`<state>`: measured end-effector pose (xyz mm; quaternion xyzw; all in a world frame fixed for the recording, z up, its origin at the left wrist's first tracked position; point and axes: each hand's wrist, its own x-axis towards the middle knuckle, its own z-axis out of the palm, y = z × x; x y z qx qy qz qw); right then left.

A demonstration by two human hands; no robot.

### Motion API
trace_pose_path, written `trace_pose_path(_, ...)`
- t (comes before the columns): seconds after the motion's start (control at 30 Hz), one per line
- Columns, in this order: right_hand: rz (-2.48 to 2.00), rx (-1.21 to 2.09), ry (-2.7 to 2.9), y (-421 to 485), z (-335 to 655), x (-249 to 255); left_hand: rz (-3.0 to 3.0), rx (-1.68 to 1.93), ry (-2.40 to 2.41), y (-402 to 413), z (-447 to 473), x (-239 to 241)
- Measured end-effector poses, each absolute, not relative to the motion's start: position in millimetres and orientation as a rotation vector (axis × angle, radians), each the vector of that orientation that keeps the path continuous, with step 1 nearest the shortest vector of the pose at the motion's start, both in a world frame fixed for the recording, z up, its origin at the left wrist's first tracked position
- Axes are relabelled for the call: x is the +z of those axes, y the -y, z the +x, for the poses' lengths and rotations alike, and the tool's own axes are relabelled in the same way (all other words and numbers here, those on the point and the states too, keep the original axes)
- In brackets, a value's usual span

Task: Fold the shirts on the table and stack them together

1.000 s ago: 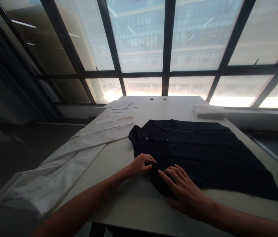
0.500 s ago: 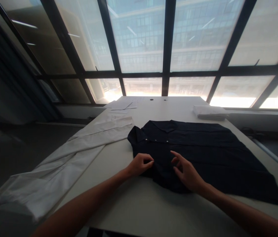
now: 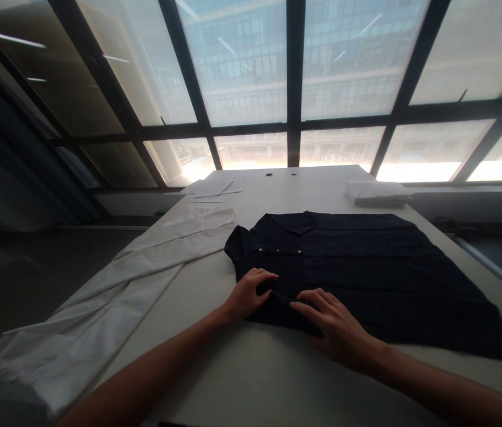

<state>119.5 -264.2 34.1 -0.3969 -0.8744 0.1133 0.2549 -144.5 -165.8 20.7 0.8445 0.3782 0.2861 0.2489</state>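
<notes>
Dark navy shirt (image 3: 367,273) laid out on white desk (image 3: 228,373), collar to left, hem to right. Both forearms reach in from bottom corners, angled inward. Left hand (image 3: 250,295) at shirt's near edge, below collar — fingers curved, thumb apart from them. Right hand (image 3: 331,323) just beside, palm down over same edge, fingers loosely bent, slightly spread. Whether either pinches cloth — cannot tell. Pale garment (image 3: 126,284) along desk's left side.

One left hand (image 3: 248,295), one right hand (image 3: 337,325); one dark shirt (image 3: 375,276) with three visible buttons (image 3: 299,251); one white cloth (image 3: 117,305); one white stack (image 3: 378,193); one counter (image 3: 233,370); one curtain (image 3: 19,139); loose papers (image 3: 212,188), number unclear.
</notes>
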Motion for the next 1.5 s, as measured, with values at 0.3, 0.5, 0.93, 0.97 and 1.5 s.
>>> trace_pose_path(0.3, -1.422, 0.267, 1.965, 226, 138, 16, 2.275, 0.856, -1.060, 168, -144, 21)
trace_pose_path(0.5, -1.326, 0.212, 2.086, 235, 129, 19, 2.579, 0.753, -0.754, 178, -145, 30)
trace_pose_path(0.93, -1.548, 0.538, 2.365, 240, 119, 9, 2.731, 0.000, -0.586, 186, -144, 33)
trace_pose_path(0.97, -1.557, 0.560, 2.338, 239, 119, 9, 2.715, -0.002, -0.587, 186, -144, 36)
trace_pose_path(1.5, -1.559, 0.381, 2.312, 241, 116, 9, 2.855, 0.142, -0.656, 149, -81, 22)
